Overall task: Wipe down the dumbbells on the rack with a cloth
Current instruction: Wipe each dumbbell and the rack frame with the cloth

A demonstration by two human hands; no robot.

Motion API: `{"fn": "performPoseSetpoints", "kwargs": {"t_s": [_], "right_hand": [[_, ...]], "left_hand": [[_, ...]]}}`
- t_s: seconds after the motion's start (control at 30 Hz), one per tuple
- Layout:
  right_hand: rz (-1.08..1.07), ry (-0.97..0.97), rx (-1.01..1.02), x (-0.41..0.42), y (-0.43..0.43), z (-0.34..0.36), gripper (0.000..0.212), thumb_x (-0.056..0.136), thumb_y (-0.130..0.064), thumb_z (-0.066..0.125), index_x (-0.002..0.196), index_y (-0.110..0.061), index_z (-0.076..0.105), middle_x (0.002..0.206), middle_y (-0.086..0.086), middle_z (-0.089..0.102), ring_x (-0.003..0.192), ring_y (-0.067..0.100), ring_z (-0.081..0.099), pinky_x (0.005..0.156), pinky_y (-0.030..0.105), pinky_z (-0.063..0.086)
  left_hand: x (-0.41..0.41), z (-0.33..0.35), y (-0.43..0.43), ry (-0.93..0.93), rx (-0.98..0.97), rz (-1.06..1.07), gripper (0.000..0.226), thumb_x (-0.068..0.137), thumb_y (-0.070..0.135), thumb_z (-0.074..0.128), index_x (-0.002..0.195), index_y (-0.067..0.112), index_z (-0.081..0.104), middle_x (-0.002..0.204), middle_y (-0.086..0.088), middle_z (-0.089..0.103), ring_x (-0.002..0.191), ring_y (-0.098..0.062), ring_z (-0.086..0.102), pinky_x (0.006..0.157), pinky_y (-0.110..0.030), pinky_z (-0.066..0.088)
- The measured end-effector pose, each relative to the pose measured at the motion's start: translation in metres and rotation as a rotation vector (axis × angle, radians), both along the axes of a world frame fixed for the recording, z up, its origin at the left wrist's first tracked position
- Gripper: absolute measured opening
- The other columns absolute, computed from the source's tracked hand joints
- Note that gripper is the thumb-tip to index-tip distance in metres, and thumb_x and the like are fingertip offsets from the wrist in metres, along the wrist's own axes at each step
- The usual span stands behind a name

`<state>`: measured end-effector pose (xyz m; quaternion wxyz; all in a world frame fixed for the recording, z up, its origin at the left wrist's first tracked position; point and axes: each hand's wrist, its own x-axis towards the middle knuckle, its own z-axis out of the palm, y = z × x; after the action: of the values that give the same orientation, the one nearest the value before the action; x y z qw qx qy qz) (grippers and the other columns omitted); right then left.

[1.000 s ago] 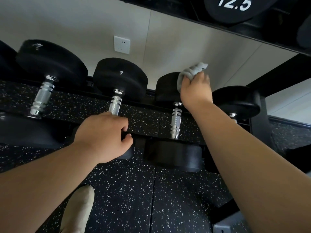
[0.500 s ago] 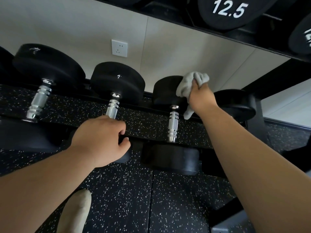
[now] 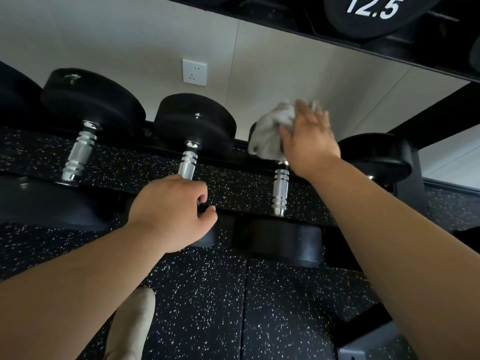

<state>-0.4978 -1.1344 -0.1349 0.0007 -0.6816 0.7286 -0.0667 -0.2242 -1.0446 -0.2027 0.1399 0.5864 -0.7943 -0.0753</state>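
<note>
A row of black dumbbells with chrome handles lies on the low rack tier. My right hand (image 3: 309,141) presses a crumpled grey-white cloth (image 3: 270,131) against the far head of the third dumbbell (image 3: 280,190), fingers spread over it; the hand is motion-blurred and the cloth hides most of that head. My left hand (image 3: 171,211) curls round the near head of the second dumbbell (image 3: 194,123), just below its handle. The first dumbbell (image 3: 91,100) sits to the left and a fourth dumbbell (image 3: 376,154) to the right of my right hand.
An upper rack shelf (image 3: 285,16) overhangs, carrying a dumbbell marked 12.5 (image 3: 374,11). A wall socket (image 3: 194,72) is behind the rack. A black upright post (image 3: 413,193) stands at right. My light shoe (image 3: 132,326) is on the speckled rubber floor.
My right hand has slid left over the third dumbbell's far head, its fingers spreading from a grip on the cloth. The left hand has stayed put.
</note>
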Motion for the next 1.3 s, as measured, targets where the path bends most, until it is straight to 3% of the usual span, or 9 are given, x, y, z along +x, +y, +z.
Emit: {"fn": "performPoseSetpoints", "kwargs": {"t_s": [0.17,0.43,0.57,0.7,0.9,1.03,1.17,1.23,1.3], "right_hand": [[-0.104,0.142,-0.051,0.028,-0.016,-0.01,0.058,0.107,-0.037,0.029,0.16,-0.013,0.027,0.168,0.011,0.022,0.158,0.038,-0.004,0.129,0.052,0.001],[0.365,0.574,0.032,0.039,-0.012,-0.02,0.062,0.094,-0.053,0.049,0.15,-0.026,0.045,0.164,0.009,0.028,0.155,0.045,0.002,0.127,0.056,0.001],[0.535,0.641,0.091,0.038,-0.011,-0.02,0.055,0.093,-0.045,0.061,0.145,-0.027,0.054,0.162,0.007,0.037,0.156,0.042,0.008,0.127,0.054,0.0],[0.563,0.416,-0.101,0.023,-0.014,-0.023,0.041,0.092,-0.022,0.07,0.132,-0.015,0.068,0.146,0.005,0.058,0.148,0.035,0.038,0.123,0.045,0.021],[0.141,0.035,-0.197,-0.009,0.009,-0.028,0.054,0.106,-0.042,0.043,0.158,-0.03,0.036,0.167,-0.01,0.028,0.157,0.03,0.015,0.128,0.045,0.016],[-0.232,-0.113,-0.156,-0.037,0.028,-0.04,0.058,0.11,-0.041,0.031,0.156,-0.006,0.036,0.167,0.015,0.027,0.158,0.031,0.01,0.129,0.042,0.008],[-0.296,-0.387,-0.057,-0.038,0.038,-0.045,0.051,0.111,-0.04,0.027,0.13,-0.001,0.054,0.149,0.03,0.047,0.13,0.04,0.053,0.107,0.039,0.044],[-0.257,-0.436,-0.1,-0.023,0.033,-0.038,0.053,0.111,-0.04,0.03,0.144,-0.002,0.046,0.158,0.023,0.039,0.129,0.029,0.054,0.107,0.032,0.042],[-0.186,-0.369,-0.136,-0.008,0.024,-0.033,0.061,0.11,-0.042,0.028,0.159,-0.005,0.026,0.169,0.016,0.017,0.148,0.024,0.034,0.123,0.031,0.025]], "left_hand": [[0.001,-0.001,0.0,0.05,-0.009,0.002,0.04,0.08,0.069,0.038,0.083,0.037,0.062,0.073,0.018,0.06,0.076,-0.006,0.057,0.072,-0.031,0.05],[0.001,-0.003,-0.001,0.021,-0.017,-0.008,0.043,0.08,0.069,0.036,0.084,0.036,0.062,0.076,0.015,0.061,0.076,-0.011,0.058,0.073,-0.032,0.048],[0.001,-0.004,-0.002,0.001,-0.013,0.004,0.042,0.079,0.069,0.036,0.083,0.036,0.061,0.077,0.014,0.06,0.073,-0.011,0.057,0.066,-0.031,0.049],[0.001,-0.007,-0.002,-0.013,-0.007,0.015,0.042,0.079,0.07,0.034,0.085,0.038,0.061,0.079,0.015,0.059,0.074,-0.011,0.058,0.066,-0.032,0.053],[0.001,-0.008,-0.002,-0.016,-0.018,0.011,0.044,0.079,0.071,0.036,0.087,0.037,0.064,0.081,0.014,0.06,0.077,-0.011,0.059,0.07,-0.032,0.054],[0.0,-0.008,-0.001,0.007,-0.038,0.005,0.042,0.078,0.069,0.039,0.084,0.035,0.065,0.077,0.014,0.06,0.076,-0.01,0.059,0.068,-0.032,0.053],[0.0,-0.005,-0.001,0.0,-0.064,-0.017,0.041,0.08,0.065,0.041,0.083,0.033,0.065,0.072,0.015,0.06,0.077,-0.01,0.058,0.068,-0.032,0.053],[0.0,-0.005,-0.001,-0.001,-0.052,-0.02,0.042,0.079,0.066,0.039,0.084,0.034,0.065,0.074,0.014,0.061,0.078,-0.01,0.058,0.068,-0.032,0.053],[0.0,-0.005,-0.001,-0.003,-0.054,-0.023,0.042,0.08,0.066,0.039,0.085,0.034,0.065,0.075,0.014,0.061,0.078,-0.01,0.058,0.066,-0.031,0.051]]}}
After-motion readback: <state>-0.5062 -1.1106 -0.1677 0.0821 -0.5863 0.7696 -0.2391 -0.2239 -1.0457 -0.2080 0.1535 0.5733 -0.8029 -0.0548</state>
